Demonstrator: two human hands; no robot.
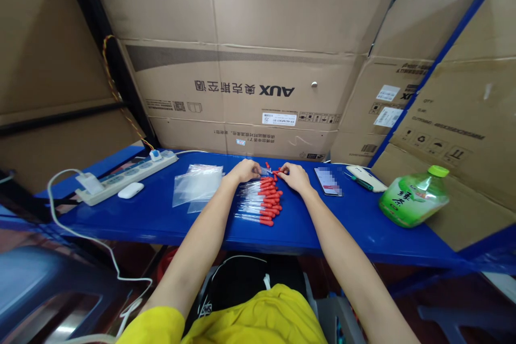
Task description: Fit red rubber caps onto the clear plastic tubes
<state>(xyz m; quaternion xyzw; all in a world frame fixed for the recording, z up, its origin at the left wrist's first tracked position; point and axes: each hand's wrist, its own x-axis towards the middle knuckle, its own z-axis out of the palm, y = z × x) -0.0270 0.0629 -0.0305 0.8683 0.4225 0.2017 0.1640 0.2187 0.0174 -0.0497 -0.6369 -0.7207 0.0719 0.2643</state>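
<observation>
Several droppers [266, 201] with clear thin tubes and red rubber bulbs lie side by side in a pile on the blue tabletop [300, 226], their bulbs to the right. At the far end of the pile, my left hand [245, 170] pinches the clear part of a dropper. My right hand [295, 176] has its fingertips closed on the red bulb at the right. A few more red bulbs show between the hands, partly hidden by the fingers. Clear plastic bags [197, 185] lie flat to the left of my left hand.
A power strip [127, 176] with a white cable and a white case [131, 190] lie on the left. To the right are a phone [327, 180], a green-handled screwdriver [362, 181], a white flat object [373, 176] and a green drink bottle [415, 198]. Cardboard [242, 16] walls the back.
</observation>
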